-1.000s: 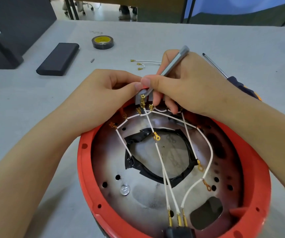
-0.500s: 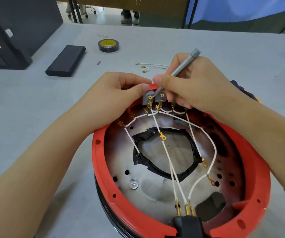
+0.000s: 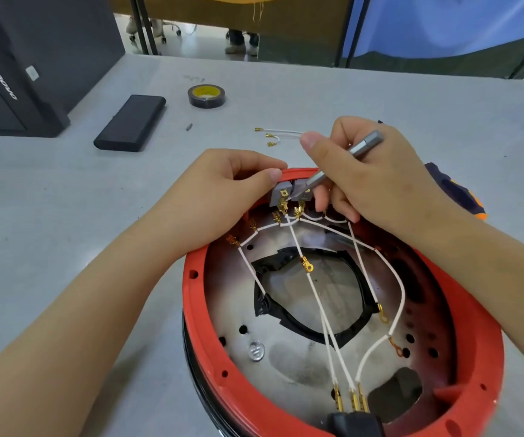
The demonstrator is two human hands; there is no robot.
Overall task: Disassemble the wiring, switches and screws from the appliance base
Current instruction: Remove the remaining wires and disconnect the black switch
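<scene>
The base point(image 3: 342, 310) lies upside down on the table point(image 3: 65, 216), its red rim point(image 3: 197, 310) facing up and the metal plate inside open to view. At the far edge of the rim sit two grey switches point(image 3: 289, 192), side by side, with brass spade terminals plugged in below them.

The left hand point(image 3: 223, 197) curls over the rim there, thumb pressed against the left switch, the other fingers folded behind it. The right hand point(image 3: 361, 175) pinches a thin metal tool point(image 3: 342, 162) like a pen, its tip set at the gap between the two switches (whether it is under a tab or a terminal is hard to say from here).

Some work looks done: a short wire set point(image 3: 281, 136) with brass ends lies loose on the table beyond the base, and several ring terminals inside hang free of any post. Much is left, though. The white wires point(image 3: 317, 298) run from the switches down to the plug block point(image 3: 353, 421) at the near rim, three terminals seated there, and both switches sit in their slots. A silver screw head point(image 3: 256, 351) shows on the plate.

A tape roll point(image 3: 206, 95) and a black case point(image 3: 130, 123) lie well apart, far left.
</scene>
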